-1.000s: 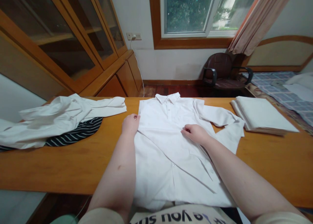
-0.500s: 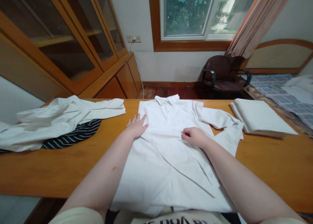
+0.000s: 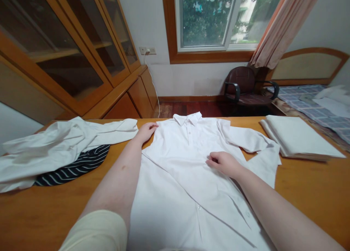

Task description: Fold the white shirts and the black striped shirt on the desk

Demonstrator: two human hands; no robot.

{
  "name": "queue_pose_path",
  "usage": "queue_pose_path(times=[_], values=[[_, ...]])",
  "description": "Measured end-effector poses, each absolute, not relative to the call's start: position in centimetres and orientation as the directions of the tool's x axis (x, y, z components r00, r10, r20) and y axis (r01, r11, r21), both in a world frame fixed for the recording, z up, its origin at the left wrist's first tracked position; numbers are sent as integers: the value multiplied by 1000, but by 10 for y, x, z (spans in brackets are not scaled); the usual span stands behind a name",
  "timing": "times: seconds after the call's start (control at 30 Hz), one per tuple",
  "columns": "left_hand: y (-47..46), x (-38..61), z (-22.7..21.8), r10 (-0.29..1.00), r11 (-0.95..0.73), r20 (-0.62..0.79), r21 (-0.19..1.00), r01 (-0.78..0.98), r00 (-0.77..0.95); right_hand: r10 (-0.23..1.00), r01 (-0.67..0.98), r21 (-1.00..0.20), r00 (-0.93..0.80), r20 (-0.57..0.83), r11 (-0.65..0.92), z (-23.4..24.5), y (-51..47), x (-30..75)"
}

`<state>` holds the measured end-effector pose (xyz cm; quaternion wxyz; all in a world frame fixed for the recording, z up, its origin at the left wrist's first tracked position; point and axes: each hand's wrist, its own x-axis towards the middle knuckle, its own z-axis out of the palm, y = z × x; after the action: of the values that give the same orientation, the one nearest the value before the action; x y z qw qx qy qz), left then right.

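Note:
A white button-up shirt [image 3: 183, 178] lies spread in front of me, its collar [image 3: 188, 118] at the far edge of the table. One sleeve [image 3: 246, 139] extends bent to the right, while a diagonal fold edge crosses the body from the left side toward the lower right. At the shirt's left shoulder edge is my left hand [image 3: 147, 131], fingers closed on the fabric. My right hand [image 3: 222, 163] rests on the middle of the shirt with curled fingers, which seem to pinch the cloth; the fingertips are partly hidden.
On the wooden table [image 3: 308, 192], a crumpled white garment [image 3: 54, 145] and a black striped cloth [image 3: 79, 165] lie left. A folded white stack [image 3: 300, 136] lies right. Beyond are a glass-door cabinet [image 3: 106, 76], an office chair [image 3: 243, 85] and a bed [image 3: 308, 97].
My left hand has gone from lying flat with spread fingers on the shirt's left side up to its shoulder edge. The right hand stays at about the same spot. The view has tilted slightly.

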<state>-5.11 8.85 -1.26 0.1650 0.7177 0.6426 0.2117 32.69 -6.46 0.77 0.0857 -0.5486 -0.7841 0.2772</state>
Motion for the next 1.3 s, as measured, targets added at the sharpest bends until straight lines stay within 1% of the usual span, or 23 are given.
queue_pose_path(times=[0.07,0.13,0.2,0.23,0.27,0.3,0.33,0.4,0.43,0.5,0.53,0.57,0.63,0.67,0.77,0.83,0.97,1.13,1.23,1.3], values=[[90,-58,-19,980,-198,66,454,869,188,918,810,-553,-351,-186,197,8,-63,327],[92,-62,-21,968,-242,32,386,890,250,940,823,-558,-269,-210,111,10,-63,325],[93,-64,-21,959,-267,1,329,906,282,961,861,-508,-152,-231,15,16,-64,320],[93,-64,-20,956,-275,-9,310,910,292,966,885,-466,-114,-230,-7,20,-66,315],[92,-64,-19,955,-277,-16,295,914,295,968,906,-423,-109,-224,4,25,-68,307],[92,-63,-19,956,-275,-23,282,919,293,966,921,-386,-150,-212,58,30,-71,297],[91,-62,-19,957,-271,-32,267,925,289,952,917,-369,-238,-192,155,35,-74,284],[91,-60,-19,956,-271,-47,236,933,289,862,841,-345,-485,-145,416,43,-79,250],[91,-60,-20,955,-274,-53,222,936,292,825,807,-289,-558,-85,515,45,-80,230],[92,-59,-22,953,-283,-50,207,937,299,787,769,-186,-616,38,611,43,-80,188],[92,-60,-23,953,-286,-42,206,936,300,770,752,-177,-635,60,635,40,-79,169],[92,-60,-24,953,-288,-33,207,935,301,778,757,-191,-626,62,625,35,-77,152],[93,-61,-25,954,-288,-19,211,934,298,822,798,-208,-566,66,566,21,-73,127],[93,-61,-26,954,-289,-16,212,934,299,811,785,-213,-580,78,582,13,-72,119],[94,-62,-27,950,-302,-12,211,930,312,714,674,-250,-690,124,695,-7,-71,111],[94,-63,-28,949,-308,-8,210,928,317,700,654,-265,-699,147,708,-14,-71,112],[95,-65,-29,947,-313,-2,213,926,320,715,664,-275,-678,170,695,-18,-71,114],[96,-65,-30,946,-319,9,208,924,325,631,582,-250,-744,222,774,-16,-70,116],[97,-63,-30,948,-311,4,206,928,317,630,578,-264,-749,204,773,-15,-69,119],[97,-61,-29,954,-299,28,209,931,300,630,577,-267,-752,194,771,-14,-69,120]])
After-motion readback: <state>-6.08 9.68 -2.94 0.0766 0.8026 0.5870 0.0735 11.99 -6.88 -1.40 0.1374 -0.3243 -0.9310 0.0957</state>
